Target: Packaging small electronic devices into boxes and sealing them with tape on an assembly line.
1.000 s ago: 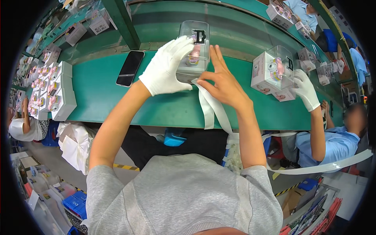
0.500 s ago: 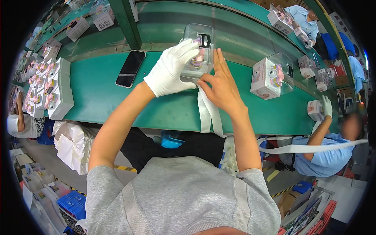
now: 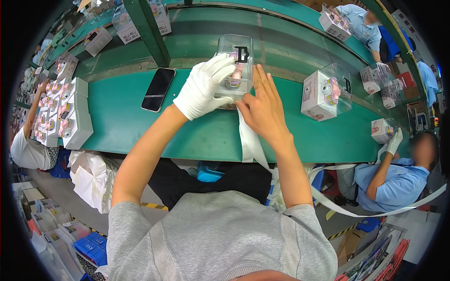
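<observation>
A box with a clear plastic cover [image 3: 234,46] stands on the green worktop, a pink-and-white toy camera [image 3: 236,73] showing inside. My gloved left hand [image 3: 205,87] is closed round the box's left side, fingers over the cover and thumb along the near edge. My bare right hand [image 3: 263,105] lies against the right side with its longer fingers straight. Its thumb and bent index finger press together at the near edge, over the top end of a white strip [image 3: 249,143]. That strip hangs down past the worktop's front edge. What lies under the fingertips is hidden.
A black-screened phone [image 3: 158,90] lies left of the box. Stacked white boxes with toy cameras [image 3: 70,114] stand farther left. Another clear-covered box [image 3: 318,96] is to the right. A green post [image 3: 149,35] rises behind. At the far right, a co-worker's gloved hand [image 3: 395,142] touches a box.
My hands stay at the box; the right thumb and index finger have shifted slightly along the near edge. The strip hangs narrower, and its loose length at right sags lower.
</observation>
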A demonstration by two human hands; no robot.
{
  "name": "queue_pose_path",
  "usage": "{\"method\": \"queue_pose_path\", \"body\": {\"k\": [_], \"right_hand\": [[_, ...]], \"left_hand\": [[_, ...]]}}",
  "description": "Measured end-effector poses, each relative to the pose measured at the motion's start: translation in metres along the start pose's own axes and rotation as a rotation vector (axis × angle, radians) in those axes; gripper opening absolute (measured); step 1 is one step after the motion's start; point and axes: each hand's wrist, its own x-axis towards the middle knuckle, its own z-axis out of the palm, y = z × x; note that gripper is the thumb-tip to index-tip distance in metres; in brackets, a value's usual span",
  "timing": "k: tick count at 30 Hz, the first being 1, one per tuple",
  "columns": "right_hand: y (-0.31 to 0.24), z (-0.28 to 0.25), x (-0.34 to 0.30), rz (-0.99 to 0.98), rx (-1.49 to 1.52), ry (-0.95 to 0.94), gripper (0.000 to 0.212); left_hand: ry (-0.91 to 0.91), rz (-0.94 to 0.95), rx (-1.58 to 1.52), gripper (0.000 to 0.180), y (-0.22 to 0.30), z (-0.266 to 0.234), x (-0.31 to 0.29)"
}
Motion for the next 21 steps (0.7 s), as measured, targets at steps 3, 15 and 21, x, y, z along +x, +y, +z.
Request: {"method": "queue_pose_path", "body": {"k": [3, 15, 21], "right_hand": [[-0.002, -0.008, -0.004, 0.013, -0.008, -0.049, 0.023], [0.051, -0.034, -0.118, 0.316, 0.407, 0.304, 0.013], [0.142, -0.024, -0.187, 0.675, 0.495, 0.873, 0.016]], "left_hand": [[-0.021, -0.019, 0.033, 0.096, 0.006, -0.001, 0.0], [0.098, -0.107, 0.016, 0.089, 0.016, 0.014, 0.002], [-0.224, -0.869, -0.491, 0.107, 0.016, 0.05, -0.03]]}}
